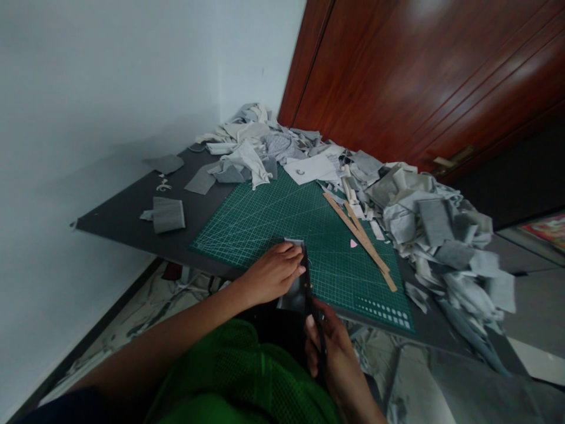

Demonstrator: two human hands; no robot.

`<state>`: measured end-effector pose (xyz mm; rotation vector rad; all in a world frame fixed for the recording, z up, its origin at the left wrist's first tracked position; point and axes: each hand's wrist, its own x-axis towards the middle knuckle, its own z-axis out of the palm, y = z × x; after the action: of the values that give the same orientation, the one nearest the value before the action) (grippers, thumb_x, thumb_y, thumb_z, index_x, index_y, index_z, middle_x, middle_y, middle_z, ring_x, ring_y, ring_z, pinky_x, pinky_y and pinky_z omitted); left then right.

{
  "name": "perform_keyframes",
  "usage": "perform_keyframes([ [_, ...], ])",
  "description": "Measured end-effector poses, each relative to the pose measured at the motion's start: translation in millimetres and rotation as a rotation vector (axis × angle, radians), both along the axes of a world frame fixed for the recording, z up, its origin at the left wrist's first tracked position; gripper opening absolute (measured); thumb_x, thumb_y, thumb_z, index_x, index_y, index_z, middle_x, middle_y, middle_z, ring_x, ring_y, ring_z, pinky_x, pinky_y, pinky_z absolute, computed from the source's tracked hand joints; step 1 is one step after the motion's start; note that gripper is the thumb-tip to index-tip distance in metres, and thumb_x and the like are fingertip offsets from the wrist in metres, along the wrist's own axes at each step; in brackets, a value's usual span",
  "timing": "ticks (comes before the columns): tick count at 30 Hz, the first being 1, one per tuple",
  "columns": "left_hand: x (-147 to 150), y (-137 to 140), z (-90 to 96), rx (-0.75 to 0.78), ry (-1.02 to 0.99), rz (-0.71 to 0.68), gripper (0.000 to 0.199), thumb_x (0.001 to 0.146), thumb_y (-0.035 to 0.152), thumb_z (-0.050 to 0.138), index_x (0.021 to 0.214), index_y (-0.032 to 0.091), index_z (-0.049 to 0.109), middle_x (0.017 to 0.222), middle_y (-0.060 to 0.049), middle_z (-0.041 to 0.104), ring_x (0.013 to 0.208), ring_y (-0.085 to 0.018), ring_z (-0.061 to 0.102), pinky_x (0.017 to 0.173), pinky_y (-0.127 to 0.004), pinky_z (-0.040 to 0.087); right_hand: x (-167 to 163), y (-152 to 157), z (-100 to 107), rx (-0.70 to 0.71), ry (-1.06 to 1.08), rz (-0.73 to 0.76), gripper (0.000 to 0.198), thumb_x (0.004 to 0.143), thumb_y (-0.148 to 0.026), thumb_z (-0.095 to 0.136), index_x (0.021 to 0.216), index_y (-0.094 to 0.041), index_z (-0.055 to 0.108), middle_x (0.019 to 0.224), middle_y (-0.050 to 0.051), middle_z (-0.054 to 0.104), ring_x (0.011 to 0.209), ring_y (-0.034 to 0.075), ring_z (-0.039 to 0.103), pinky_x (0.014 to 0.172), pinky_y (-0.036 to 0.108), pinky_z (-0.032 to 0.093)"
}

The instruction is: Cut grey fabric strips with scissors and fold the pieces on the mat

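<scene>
The cloth, a grey strip, lies under the left hand at the near side of the mat, its near end toward the lap; whether it rests on the mat or is held just above cannot be made out. It looks light, soft and limp, likely to fold or slide if only one end is pinned, and not fragile. The best hold would be flat across its middle, the fingers back from the right edge. Its long axis runs almost straight away from the body, the far end showing just beyond the left fingertips.

Along that edge, right of the left fingers, are the dark scissors, stiff and probably the heavier thing, best held by the handles. They point away from the body, leaning slightly left. The right hand has its fingers closed around the handles; the blades' opening is unclear. The left fingers lie close together over the cloth; whether they pinch it I cannot tell.

Beyond the fingers spreads the green mat on the desk, with wooden strips ahead and to the right.
</scene>
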<state>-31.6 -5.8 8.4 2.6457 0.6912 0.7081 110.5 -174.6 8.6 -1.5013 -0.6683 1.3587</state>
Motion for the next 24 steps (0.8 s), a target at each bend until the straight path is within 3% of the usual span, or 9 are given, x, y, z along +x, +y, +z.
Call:
perform_keyframes([
  [14, 0.0, -0.7, 1.7, -0.002, 0.002, 0.005, 0.026, 0.108, 0.027, 0.042, 0.115, 0.015, 0.064, 0.118, -0.010, 0.067, 0.120, -0.024, 0.057, 0.109, -0.040, 0.043, -1.2, 2.3, 2.2, -0.013, -0.021, 0.007, 0.073, 0.080, -0.065, 0.078, 0.131, -0.021, 0.052, 0.063, -0.011, 0.048, 0.041, 0.006, 0.039, 0.033, 0.016, 0.034],
  [24, -0.2, -0.5, 0.0, -0.013, -0.009, 0.007, 0.026, 0.108, 0.029, 0.042, 0.117, 0.016, 0.063, 0.118, -0.010, 0.067, 0.121, -0.024, 0.056, 0.110, -0.041, 0.043, -4.8, 1.8, 4.0, 0.003, -0.056, 0.021, 0.076, 0.084, -0.064, 0.075, 0.141, -0.022, 0.048, 0.063, -0.011, 0.049, 0.042, 0.007, 0.039, 0.035, 0.017, 0.032],
])
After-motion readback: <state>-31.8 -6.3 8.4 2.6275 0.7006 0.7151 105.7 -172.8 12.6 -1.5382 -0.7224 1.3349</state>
